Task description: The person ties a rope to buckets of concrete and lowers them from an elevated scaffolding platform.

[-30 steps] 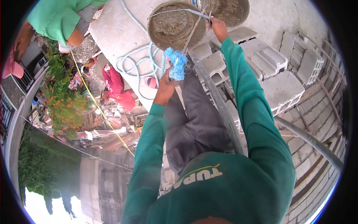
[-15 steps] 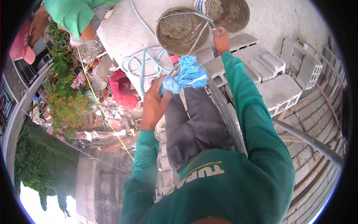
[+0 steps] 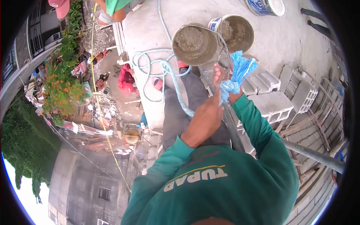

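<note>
Rope [image 3: 175, 81], one, pale blue: loose loops on the ledge [image 3: 137, 22]; thicker run slanting down rightward over the trousers [image 3: 172, 120]. Left hand [image 3: 204, 122], mine, one: clamped on the rope just below its knot [image 3: 229, 87]; I judge a tight, close hold best. Right hand [image 3: 217, 75]: behind the knot, grip I cannot tell. Frayed tuft [image 3: 243, 67]: long axis tilted, pointing up and right.

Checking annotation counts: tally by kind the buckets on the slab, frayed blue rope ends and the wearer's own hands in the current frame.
Buckets: 3
Frayed blue rope end: 1
Wearer's hands (left hand, right hand): 2
Total: 6
</note>
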Action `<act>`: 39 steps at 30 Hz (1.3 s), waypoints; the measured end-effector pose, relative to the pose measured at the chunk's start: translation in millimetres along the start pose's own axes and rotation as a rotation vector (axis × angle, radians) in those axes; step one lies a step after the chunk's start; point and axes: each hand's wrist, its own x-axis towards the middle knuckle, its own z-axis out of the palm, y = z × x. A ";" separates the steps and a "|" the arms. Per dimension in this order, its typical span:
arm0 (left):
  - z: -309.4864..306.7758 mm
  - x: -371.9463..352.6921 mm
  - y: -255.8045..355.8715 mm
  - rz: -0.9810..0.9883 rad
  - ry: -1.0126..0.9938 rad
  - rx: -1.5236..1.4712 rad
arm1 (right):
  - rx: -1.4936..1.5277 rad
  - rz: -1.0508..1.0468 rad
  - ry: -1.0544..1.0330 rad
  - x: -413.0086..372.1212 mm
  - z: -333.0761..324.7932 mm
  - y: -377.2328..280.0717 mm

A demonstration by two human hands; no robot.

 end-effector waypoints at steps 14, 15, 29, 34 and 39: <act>21.1 -75.3 -8.0 0.018 0.225 -0.106 | -0.375 -0.054 0.522 -57.7 71.5 86.9; 20.6 -82.9 -6.4 0.023 0.188 -0.155 | -0.367 -0.044 0.543 -58.8 75.3 91.4; 10.3 -229.6 -202.6 -0.515 0.832 -0.063 | -0.656 0.007 0.513 -54.6 118.4 76.8; 81.5 -326.0 -343.5 -0.822 1.035 -0.397 | -0.797 -0.059 0.663 -35.8 133.4 73.9; 112.2 -399.6 -315.8 -1.050 1.243 -0.910 | -0.952 -0.059 0.618 -31.4 146.7 108.6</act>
